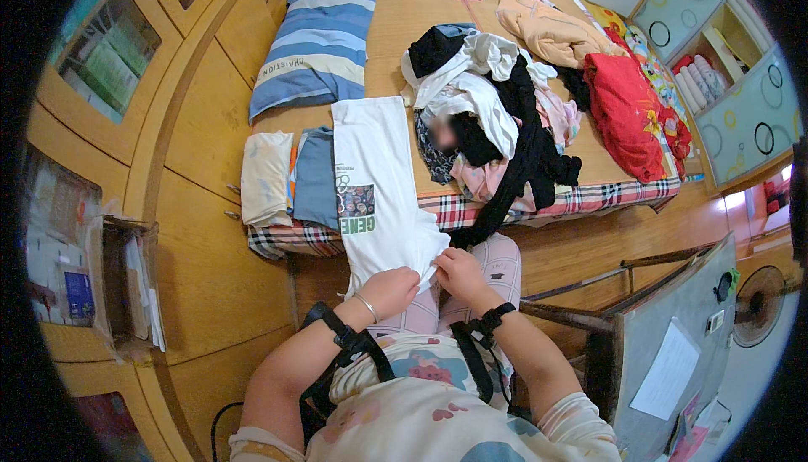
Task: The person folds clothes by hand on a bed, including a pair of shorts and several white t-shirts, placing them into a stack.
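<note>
A white T-shirt point(385, 140) with a printed front lies folded lengthwise at the front of the bed, its near end hanging over the edge toward my lap. My left hand point(394, 288) pinches the shirt's near end, with a silver bangle on the wrist. Close beside it, my right hand point(459, 271) grips the bunched fabric at the sleeve corner. Left of the shirt sit a folded blue garment point(315, 175) and a folded cream garment point(267, 178). To its right, a loose heap of white, black and pink clothes point(473, 96) spreads over the mat.
Blue striped pillows point(315, 45) line the bed's left side. A peach blanket point(549, 29) and red bedding point(622, 115) lie at the right. Wooden cabinets point(214, 260) stand close on my left. A grey-topped table point(669, 336) bears papers at my right, near a round fan point(760, 305).
</note>
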A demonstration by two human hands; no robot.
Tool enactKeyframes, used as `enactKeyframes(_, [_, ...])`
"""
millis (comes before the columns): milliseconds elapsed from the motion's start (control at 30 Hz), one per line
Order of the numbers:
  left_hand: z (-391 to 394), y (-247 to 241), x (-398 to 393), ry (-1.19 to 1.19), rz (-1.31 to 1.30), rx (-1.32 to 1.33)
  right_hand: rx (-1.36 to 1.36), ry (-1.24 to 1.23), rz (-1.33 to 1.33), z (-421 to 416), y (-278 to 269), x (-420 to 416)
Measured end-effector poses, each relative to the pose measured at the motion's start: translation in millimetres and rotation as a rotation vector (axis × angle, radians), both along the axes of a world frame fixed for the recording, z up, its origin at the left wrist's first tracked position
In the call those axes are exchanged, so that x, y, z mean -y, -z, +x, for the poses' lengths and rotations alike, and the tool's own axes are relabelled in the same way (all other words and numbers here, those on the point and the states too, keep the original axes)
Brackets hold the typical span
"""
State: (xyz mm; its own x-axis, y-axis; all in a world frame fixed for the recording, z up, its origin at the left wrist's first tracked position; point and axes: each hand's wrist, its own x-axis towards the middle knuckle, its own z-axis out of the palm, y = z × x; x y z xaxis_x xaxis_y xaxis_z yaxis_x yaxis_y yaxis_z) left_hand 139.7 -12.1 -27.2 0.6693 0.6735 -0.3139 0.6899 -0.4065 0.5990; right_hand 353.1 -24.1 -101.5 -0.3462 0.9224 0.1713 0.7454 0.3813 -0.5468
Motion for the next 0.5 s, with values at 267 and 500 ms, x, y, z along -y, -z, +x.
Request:
enactKeyframes(267, [-10, 8, 3, 0.134, -0.022, -0.064, -0.381, 0.294, -0.734, 21, 42, 13])
enactKeyframes(500, [-10, 14, 18, -0.011, 0.086, -0.161, -1.255, 0.816, -1.290, -3, 38, -10])
